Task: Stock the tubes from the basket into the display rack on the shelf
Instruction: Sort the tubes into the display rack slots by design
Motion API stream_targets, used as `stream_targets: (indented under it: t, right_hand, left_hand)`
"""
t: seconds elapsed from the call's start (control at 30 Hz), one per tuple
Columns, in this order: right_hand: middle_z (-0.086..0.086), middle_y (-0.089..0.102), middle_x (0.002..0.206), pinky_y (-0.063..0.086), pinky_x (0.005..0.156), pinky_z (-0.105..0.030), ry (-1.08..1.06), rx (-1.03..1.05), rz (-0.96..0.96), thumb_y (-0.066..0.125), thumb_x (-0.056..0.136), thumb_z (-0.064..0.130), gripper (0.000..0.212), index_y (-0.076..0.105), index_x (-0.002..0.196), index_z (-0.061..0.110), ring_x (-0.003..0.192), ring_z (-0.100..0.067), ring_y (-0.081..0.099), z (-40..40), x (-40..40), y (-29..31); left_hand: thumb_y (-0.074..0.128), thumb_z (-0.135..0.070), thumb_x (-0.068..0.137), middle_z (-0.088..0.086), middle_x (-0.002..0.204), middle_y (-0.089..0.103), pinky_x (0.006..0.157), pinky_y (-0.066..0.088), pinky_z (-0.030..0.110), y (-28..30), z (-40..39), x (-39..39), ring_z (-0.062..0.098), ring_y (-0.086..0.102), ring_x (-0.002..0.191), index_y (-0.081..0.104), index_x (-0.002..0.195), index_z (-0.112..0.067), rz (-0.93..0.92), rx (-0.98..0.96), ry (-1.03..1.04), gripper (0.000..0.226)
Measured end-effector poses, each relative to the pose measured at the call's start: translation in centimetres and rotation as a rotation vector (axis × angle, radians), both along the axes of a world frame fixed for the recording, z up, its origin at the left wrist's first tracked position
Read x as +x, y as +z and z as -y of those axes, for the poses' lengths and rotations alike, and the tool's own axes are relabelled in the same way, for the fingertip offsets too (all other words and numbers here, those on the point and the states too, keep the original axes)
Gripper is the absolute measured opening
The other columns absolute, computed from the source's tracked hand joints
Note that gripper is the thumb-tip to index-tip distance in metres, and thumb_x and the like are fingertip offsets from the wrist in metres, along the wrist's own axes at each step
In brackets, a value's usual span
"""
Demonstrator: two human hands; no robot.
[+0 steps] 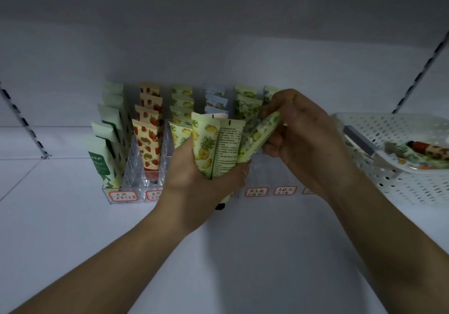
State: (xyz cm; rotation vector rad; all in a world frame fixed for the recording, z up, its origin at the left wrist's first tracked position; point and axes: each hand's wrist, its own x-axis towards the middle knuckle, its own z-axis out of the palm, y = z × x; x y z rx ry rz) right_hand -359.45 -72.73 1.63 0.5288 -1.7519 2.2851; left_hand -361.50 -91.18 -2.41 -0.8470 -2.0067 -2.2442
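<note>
Tubes fill the clear display rack [128, 177] on the white shelf [73, 216], standing in rows by pattern: green-and-white tubes [107, 143], strawberry tubes [148, 141], pineapple tubes [181, 109] and leafy green ones [246, 107] farther right. The white perforated basket [398, 182] stands at the right on the shelf, with a few tubes [422, 153] lying flat inside it. Before the rack, the left hand [194, 175] grips a fan of tubes [215, 148], long axes upright, flat crimped ends up. The right hand [303, 133] pinches a green-patterned tube [260, 136], tilted rightward, its lower end touching the left hand's grip.
</note>
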Motion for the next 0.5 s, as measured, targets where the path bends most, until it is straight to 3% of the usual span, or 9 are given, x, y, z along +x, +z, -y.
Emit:
stream_targets:
  t: [0.1, 0.2, 0.33, 0.5]
  right_hand:
    - [-0.012, 0.050, 0.082, 0.043, 0.053, -0.027, -0.115, 0.033, -0.002, 0.057, 0.078, -0.001, 0.017, 0.056, 0.093, 0.007, 0.063, -0.017, 0.050, 0.10, -0.04, -0.10]
    - [-0.009, 0.058, 0.086, 0.046, 0.064, -0.032, -0.075, -0.034, 0.021, 0.047, 0.073, -0.005, 0.037, 0.059, 0.107, 0.005, 0.076, -0.019, 0.056, -0.25, 0.02, -0.02]
    - [-0.010, 0.066, 0.089, 0.053, 0.076, -0.034, -0.050, -0.050, 0.016, 0.046, 0.073, -0.006, 0.045, 0.061, 0.115, 0.001, 0.087, -0.020, 0.062, -0.10, 0.04, 0.10]
    - [-0.003, 0.076, 0.098, 0.060, 0.081, -0.041, -0.162, 0.085, -0.009, 0.058, 0.087, 0.010, 0.025, 0.071, 0.109, 0.012, 0.095, -0.022, 0.071, 0.28, 0.16, -0.24]
  left_hand:
    - [0.080, 0.002, 0.076, 0.001, 0.079, 0.075, 0.064, 0.061, 0.039, 0.08, 0.03, -0.07, 0.021, 0.074, 0.070, 0.069, 0.094, -0.014, 0.059, 0.006, 0.013, 0.027]
    - [0.080, 0.002, 0.075, 0.001, 0.078, 0.075, 0.063, 0.060, 0.038, 0.15, 0.09, 0.05, 0.022, 0.073, 0.069, 0.069, 0.092, -0.014, 0.090, 0.028, -0.009, 0.025]
    - [0.079, -0.011, 0.066, 0.003, 0.082, 0.075, 0.065, 0.062, 0.042, 0.24, 0.03, 0.25, 0.025, 0.074, 0.073, 0.070, 0.095, -0.012, 0.095, 0.017, 0.019, 0.030]
    - [0.084, -0.003, 0.068, 0.002, 0.086, 0.076, 0.067, 0.063, 0.039, 0.25, -0.18, 0.54, 0.024, 0.074, 0.075, 0.069, 0.099, -0.012, 0.043, -0.012, 0.044, 0.035]
